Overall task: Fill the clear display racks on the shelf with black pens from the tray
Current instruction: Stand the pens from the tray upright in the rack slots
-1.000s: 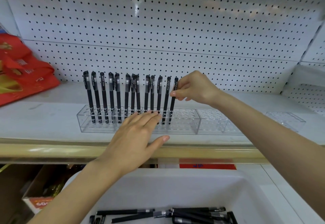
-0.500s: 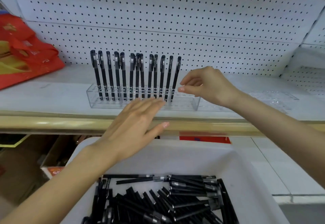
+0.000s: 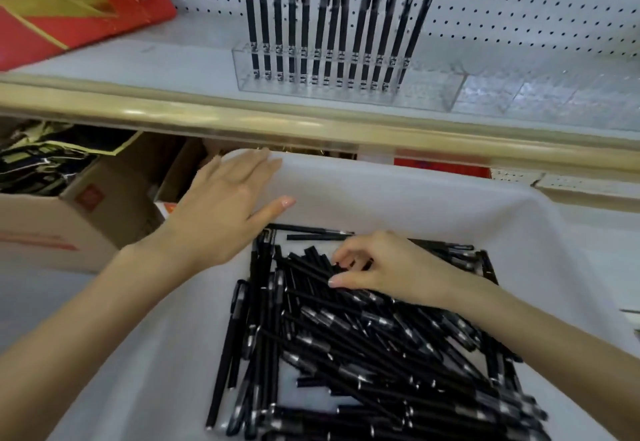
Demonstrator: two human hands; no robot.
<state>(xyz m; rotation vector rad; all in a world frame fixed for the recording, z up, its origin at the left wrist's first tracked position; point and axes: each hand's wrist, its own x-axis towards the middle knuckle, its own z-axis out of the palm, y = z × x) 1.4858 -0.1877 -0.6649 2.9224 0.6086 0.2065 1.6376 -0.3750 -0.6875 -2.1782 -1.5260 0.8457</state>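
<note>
Two hands were logged | left hand [image 3: 221, 212]: flat on tray [image 3: 381, 172] rim, fingers together | right hand [image 3: 394, 267]: curled onto pens [image 3: 363, 354], grip unclear

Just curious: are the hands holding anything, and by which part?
Left hand: nothing, flat on the tray rim. Right hand curls thumb and fingers over a black pen in the pile; a firm grip cannot be told.

From where I stood, both arms were bare, with the left forearm [image 3: 104, 305] and right forearm [image 3: 561, 340] slim and smooth right up to where they left the view. The left hand [image 3: 221, 212] had long, slender fingers, and its thumbnail [image 3: 287, 202] was rounded, neatly kept and faintly glossy. The right hand [image 3: 391, 267] showed a similar tidy nail on its thumb.
</note>
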